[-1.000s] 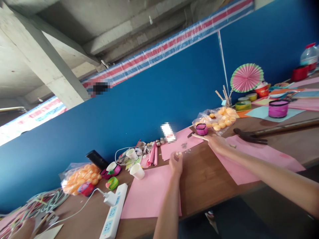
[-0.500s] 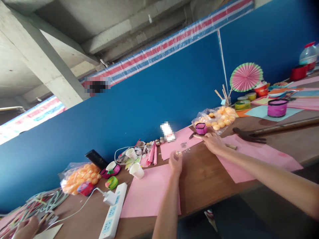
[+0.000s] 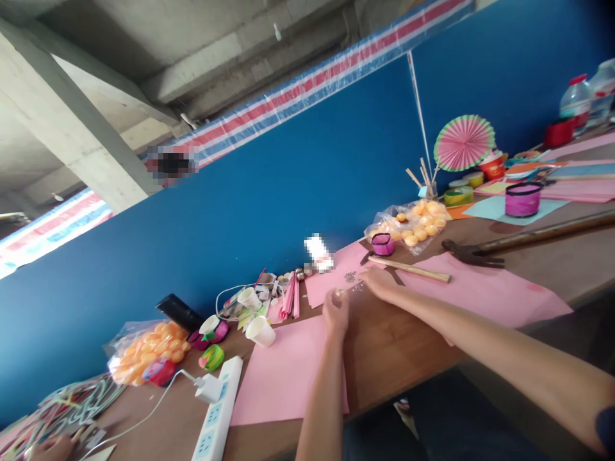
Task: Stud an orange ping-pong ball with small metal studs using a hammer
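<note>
My left hand (image 3: 335, 311) is raised over the wooden table (image 3: 403, 346) and pinches a small shiny round piece (image 3: 339, 294) at its fingertips. My right hand (image 3: 379, 282) rests palm down on the table beside it, next to some small glittery bits (image 3: 350, 277) on a pink paper sheet (image 3: 336, 269). A wooden stick (image 3: 410, 269) lies just beyond my right hand, untouched. A small purple cup (image 3: 383, 243) stands behind it, next to a clear bag of orange balls (image 3: 418, 221).
More pink sheets (image 3: 283, 378), white paper cups (image 3: 262, 331), a power strip (image 3: 216, 416), a second bag of orange balls (image 3: 139, 352) and a long dark tool (image 3: 519, 240) lie on the table. A pink paper fan (image 3: 464, 142) stands against the blue wall. Another person's hand (image 3: 48, 447) shows at the bottom left.
My right hand has let go of the wooden stick near the purple cup and drawn back left, to the table next to my left hand. The left hand has kept still.
</note>
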Available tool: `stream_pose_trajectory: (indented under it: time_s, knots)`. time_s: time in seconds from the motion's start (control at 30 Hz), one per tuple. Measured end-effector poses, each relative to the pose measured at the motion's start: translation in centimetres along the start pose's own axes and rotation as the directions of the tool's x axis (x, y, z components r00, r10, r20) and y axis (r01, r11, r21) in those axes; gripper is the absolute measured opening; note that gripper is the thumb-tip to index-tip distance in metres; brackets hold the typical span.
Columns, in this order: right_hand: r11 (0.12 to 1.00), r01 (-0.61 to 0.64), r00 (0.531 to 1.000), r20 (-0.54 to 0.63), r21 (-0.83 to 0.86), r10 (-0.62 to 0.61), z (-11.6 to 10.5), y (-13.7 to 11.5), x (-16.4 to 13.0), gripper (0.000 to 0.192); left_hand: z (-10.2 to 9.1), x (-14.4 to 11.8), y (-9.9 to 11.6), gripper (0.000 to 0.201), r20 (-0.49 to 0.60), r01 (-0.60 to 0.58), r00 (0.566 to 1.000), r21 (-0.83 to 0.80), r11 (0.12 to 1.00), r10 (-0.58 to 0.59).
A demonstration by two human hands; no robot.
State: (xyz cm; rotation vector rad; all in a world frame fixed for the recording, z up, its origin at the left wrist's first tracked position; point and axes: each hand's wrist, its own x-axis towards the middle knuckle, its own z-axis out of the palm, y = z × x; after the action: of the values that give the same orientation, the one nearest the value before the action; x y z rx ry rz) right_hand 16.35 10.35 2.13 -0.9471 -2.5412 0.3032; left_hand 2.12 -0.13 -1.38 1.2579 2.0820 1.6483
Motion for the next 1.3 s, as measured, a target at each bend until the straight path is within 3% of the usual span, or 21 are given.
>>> stream_pose_trajectory:
  time_s: [0.37, 0.87, 1.3]
  knots:
    - [1.000, 0.008, 0.999, -0.041, -0.001, -0.008, 0.6, 0.2, -0.4, 0.027, 0.2, -0.1, 0.0, 0.039, 0.017, -0.028, 0.999, 0.022, 0.999, 0.027]
    - [0.995, -0.079, 0.996, -0.058, -0.066, 0.075, 0.5, -0.3, -0.8, 0.027, 0.1, -0.4, 0.2, 0.037, 0.051, -0.091, 0.995, 0.054, 0.994, 0.088]
    - [0.998, -0.033, 0.990, -0.139, -0.059, 0.025, 0.5, -0.6, -1.2, 0.027, 0.0, -0.5, 0.6, 0.033, 0.047, -0.112, 0.993, 0.095, 0.989, 0.108]
